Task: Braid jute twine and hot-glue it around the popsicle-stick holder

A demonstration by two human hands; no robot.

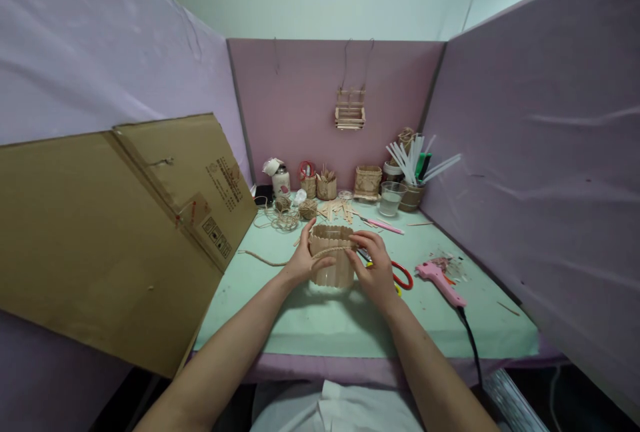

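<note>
A round container walled with upright wooden craft sticks (333, 275) is between my two hands at the middle of the table. My left hand (303, 259) is wrapped round its left side, thumb across the front. A braided cord (265, 260) runs from the left over the table and across the container's front wall. On the right, my right hand (373, 265) pinches the cord against the wall near the rim, with fingers over the edge. Scissors with red and yellow handles (404, 277) lie partly hidden behind my right hand.
A pink glue gun (443, 283) with a black cable lies at right, beside scraps. Behind are twine balls (307, 210), loose craft sticks (337, 210), a pink cutter (384, 226), a water cup (391, 200) and a pot of glue sticks (413, 197). A large cardboard sheet (125, 239) leans at left.
</note>
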